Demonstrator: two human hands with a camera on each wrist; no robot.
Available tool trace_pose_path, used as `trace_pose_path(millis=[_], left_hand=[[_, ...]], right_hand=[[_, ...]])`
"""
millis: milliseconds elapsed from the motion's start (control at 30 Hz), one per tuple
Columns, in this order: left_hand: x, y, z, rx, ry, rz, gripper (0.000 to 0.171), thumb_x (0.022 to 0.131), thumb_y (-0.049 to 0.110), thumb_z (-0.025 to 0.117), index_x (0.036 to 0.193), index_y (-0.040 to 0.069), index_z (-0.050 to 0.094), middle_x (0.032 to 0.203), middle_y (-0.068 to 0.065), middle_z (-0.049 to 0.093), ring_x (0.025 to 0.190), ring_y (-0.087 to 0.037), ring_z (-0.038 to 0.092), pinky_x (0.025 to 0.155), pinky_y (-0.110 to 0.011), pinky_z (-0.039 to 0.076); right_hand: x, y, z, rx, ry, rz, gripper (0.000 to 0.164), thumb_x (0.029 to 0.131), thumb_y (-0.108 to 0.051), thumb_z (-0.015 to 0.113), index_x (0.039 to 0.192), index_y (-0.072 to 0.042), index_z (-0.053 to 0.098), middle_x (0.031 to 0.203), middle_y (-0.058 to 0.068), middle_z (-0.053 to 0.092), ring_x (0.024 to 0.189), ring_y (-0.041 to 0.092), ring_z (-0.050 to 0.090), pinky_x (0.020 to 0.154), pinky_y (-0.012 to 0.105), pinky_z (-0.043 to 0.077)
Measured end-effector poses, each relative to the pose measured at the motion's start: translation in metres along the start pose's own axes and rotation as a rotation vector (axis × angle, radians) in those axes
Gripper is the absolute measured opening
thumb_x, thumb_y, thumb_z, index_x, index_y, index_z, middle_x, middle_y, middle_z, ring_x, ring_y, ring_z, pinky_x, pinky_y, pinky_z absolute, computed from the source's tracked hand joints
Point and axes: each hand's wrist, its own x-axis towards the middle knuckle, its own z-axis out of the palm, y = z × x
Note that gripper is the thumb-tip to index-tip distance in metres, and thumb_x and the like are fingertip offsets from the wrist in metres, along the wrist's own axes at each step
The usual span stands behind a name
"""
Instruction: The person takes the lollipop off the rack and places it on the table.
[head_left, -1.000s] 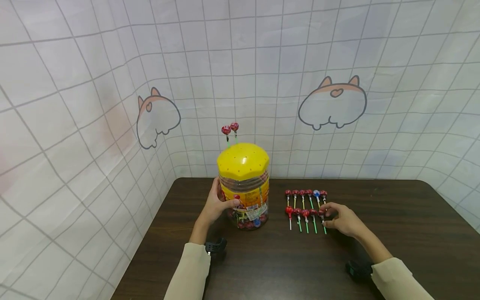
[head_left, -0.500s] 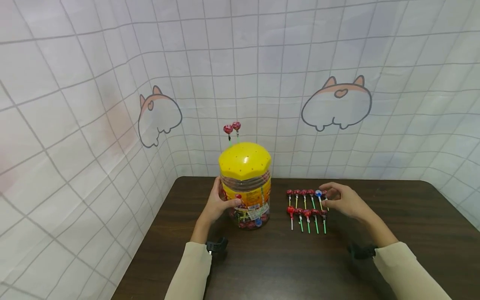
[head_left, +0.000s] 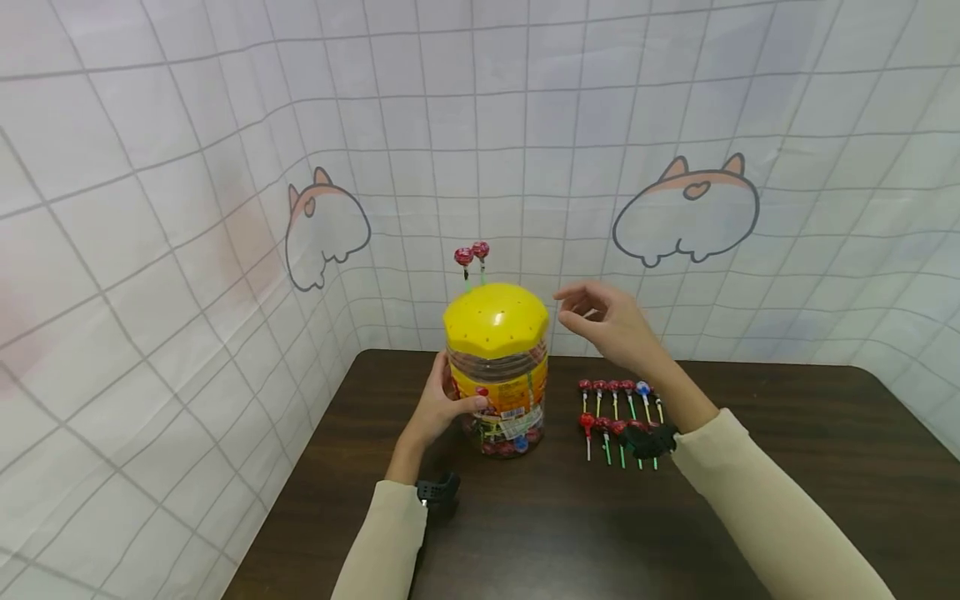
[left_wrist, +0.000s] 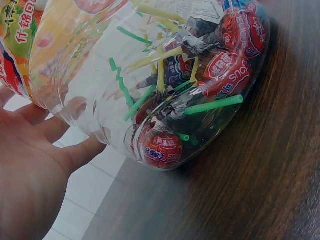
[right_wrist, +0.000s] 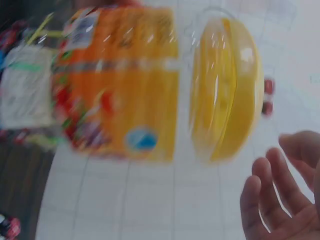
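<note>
A clear plastic jar point(head_left: 498, 396) with a yellow label stands on the table, wrapped lollipops inside it. Its domed yellow lid point(head_left: 497, 321) has small holes, and two red lollipops point(head_left: 463, 257) stick up from its back left. My left hand point(head_left: 438, 408) grips the jar's left side, thumb across the front. In the left wrist view, lollipops point(left_wrist: 162, 147) show through the clear wall near the bottom. My right hand point(head_left: 618, 329) is raised just right of the lid, fingers loosely bent and apart. No object shows between its fingers in the right wrist view.
Two rows of lollipops point(head_left: 587, 421) lie right of the jar on the dark wood table point(head_left: 525, 533), partly hidden under my right wrist. A white gridded cloth point(head_left: 525, 208) hangs behind the table and along its left side.
My right hand has left the lollipop rows, passing from the front row to the back row, then up and left to beside the lid. My left hand keeps its grip on the jar.
</note>
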Motion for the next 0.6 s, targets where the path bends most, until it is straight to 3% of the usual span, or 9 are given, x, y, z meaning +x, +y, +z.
trace_pose_path(millis=[233, 367, 600], left_hand=[[0.001, 0.000, 0.001, 0.009, 0.013, -0.017, 0.093, 0.084, 0.032, 0.086, 0.155, 0.029, 0.026, 0.145, -0.011, 0.051, 0.127, -0.022, 0.059, 0.109, -0.048, 0.051], [0.000, 0.001, 0.000, 0.009, 0.012, -0.026, 0.094, 0.084, 0.033, 0.086, 0.156, 0.029, 0.025, 0.146, -0.011, 0.050, 0.127, -0.024, 0.058, 0.110, -0.050, 0.050], [-0.003, 0.001, -0.002, 0.007, 0.022, -0.039, 0.092, 0.085, 0.032, 0.085, 0.155, 0.027, 0.027, 0.145, -0.010, 0.050, 0.126, -0.023, 0.059, 0.109, -0.048, 0.051]], right_hand=[[0.047, -0.029, 0.031, 0.060, 0.066, -0.061, 0.027, 0.097, -0.017, 0.068, 0.123, -0.009, 0.067, 0.110, 0.011, 0.069, 0.099, 0.025, 0.066, 0.089, 0.042, 0.058], [0.069, -0.037, 0.043, 0.049, 0.060, -0.030, 0.031, 0.096, -0.015, 0.067, 0.126, -0.009, 0.065, 0.113, 0.012, 0.069, 0.101, 0.028, 0.066, 0.092, 0.046, 0.058], [0.096, -0.042, 0.058, 0.017, 0.005, 0.034, 0.038, 0.096, -0.014, 0.070, 0.133, -0.011, 0.061, 0.117, 0.011, 0.070, 0.100, 0.027, 0.067, 0.092, 0.043, 0.059]])
